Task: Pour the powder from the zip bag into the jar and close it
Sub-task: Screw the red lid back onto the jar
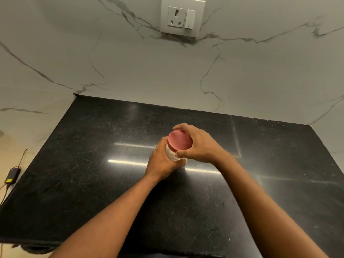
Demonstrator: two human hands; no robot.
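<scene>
Gripping the red lid (179, 142), the right hand (200, 146) wraps over it from the right side, fingers (181, 127) curled round the far rim, thumb pressed on the near edge, so a closed hold on the lid. Left hand (162, 162) closed round the clear jar (172, 155) body just below the lid, steadying it from the left and near side. Jar stands upright, base hidden by the left hand, likely resting on the black granite counter (93, 164) near its middle. Contents not readable; only a strip of pale clear wall shows between the hands. Zip bag not in view anywhere on the counter. Step in hand, as a judgement: a twist at the lid, either opening before the pour or closing after it; with no bag visible, closing looks more probable, but cannot tell for sure. Lid looks seated level on the jar mouth. Next move calls for the right hand turning the lid while the left holds the jar body fixed against it, then release. Risk: jar spinning in the left hand if that hold is loose. Outward: marble-pattern wall behind with a white socket and switch plate (183, 16); a small black charger box with yellow label (12, 175) and wires off the counter's left edge.
</scene>
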